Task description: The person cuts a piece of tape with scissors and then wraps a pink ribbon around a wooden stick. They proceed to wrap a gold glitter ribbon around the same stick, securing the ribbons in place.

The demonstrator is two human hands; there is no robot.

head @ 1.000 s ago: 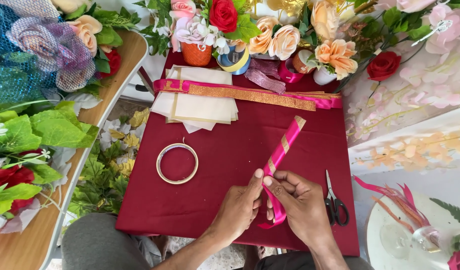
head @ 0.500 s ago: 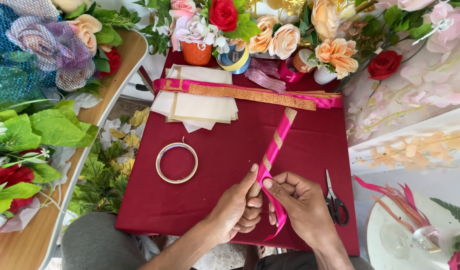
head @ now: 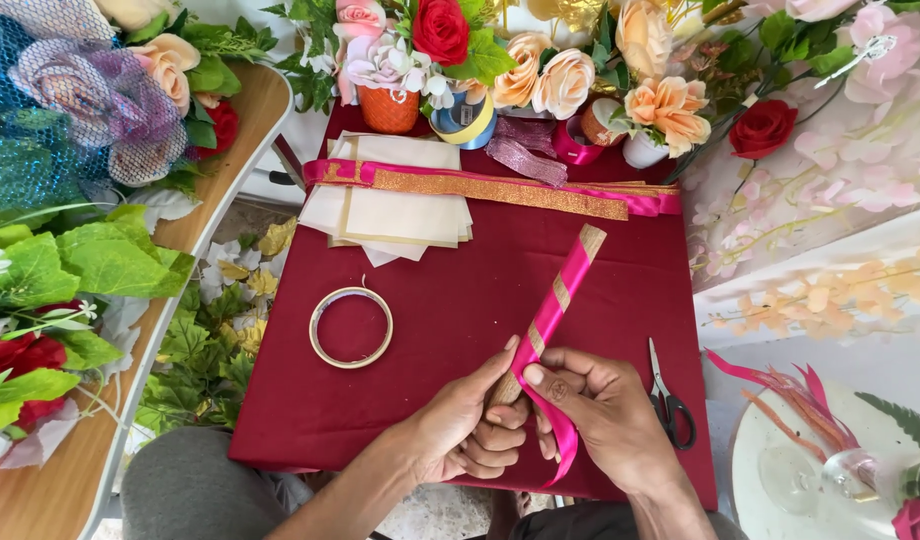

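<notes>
Ribbon on the slant, both hands at its near end

Left hand [head: 470, 425] clamps the near end of the stick [head: 570, 280], fingers closed round it. Its long axis runs up and away to the far right. Right hand [head: 605, 410] sits just beside, thumb and fingers pinching the pink ribbon [head: 552, 315] against it, above the red bench [head: 450, 290].

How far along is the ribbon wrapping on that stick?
Done: pink ribbon spirals around the upper part of the stick, with gold gaps showing. In hand: left hand grips the stick's lower end while right hand pinches the ribbon. Left: the lower end looks bare, and a ribbon tail hangs loose.
</notes>
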